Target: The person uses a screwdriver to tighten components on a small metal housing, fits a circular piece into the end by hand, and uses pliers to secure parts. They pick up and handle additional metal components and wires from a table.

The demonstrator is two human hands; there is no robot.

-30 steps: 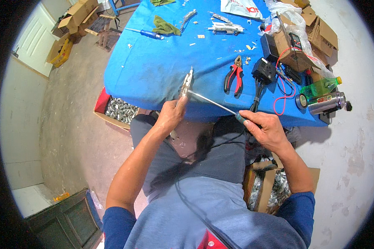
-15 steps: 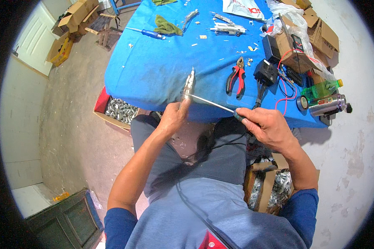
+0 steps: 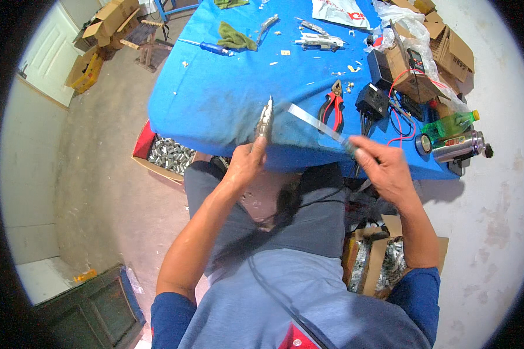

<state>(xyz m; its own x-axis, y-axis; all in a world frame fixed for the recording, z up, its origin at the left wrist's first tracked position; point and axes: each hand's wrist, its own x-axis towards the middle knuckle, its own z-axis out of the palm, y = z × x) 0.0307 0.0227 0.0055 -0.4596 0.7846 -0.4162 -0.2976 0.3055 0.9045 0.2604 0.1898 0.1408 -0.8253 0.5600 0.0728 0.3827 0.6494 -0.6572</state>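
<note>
Over the near edge of the table (image 3: 204,87), our left hand (image 3: 245,164) grasps the near end of a silvery part (image 3: 265,119), probably light, stiff and best held there, while our right hand (image 3: 384,171) clasps a screwdriver (image 3: 317,123), apart from it.

The draped, bright blue fabric tablecloth (image 3: 186,87) is plain, smudged dark grey toward its front edge. The slender metal part (image 3: 265,119) is silvery white; the long straight tool (image 3: 313,121) has a pale silver, blurred shaft. The steel pliers (image 3: 336,104) have red-and-black handles, the crumpled cloth rag (image 3: 237,37) is olive green, the plastic bottle (image 3: 448,125) translucent green with a yellow cap (image 3: 475,115), the cloth shirt (image 3: 285,279) greyish blue with navy sleeves (image 3: 416,303).
</note>
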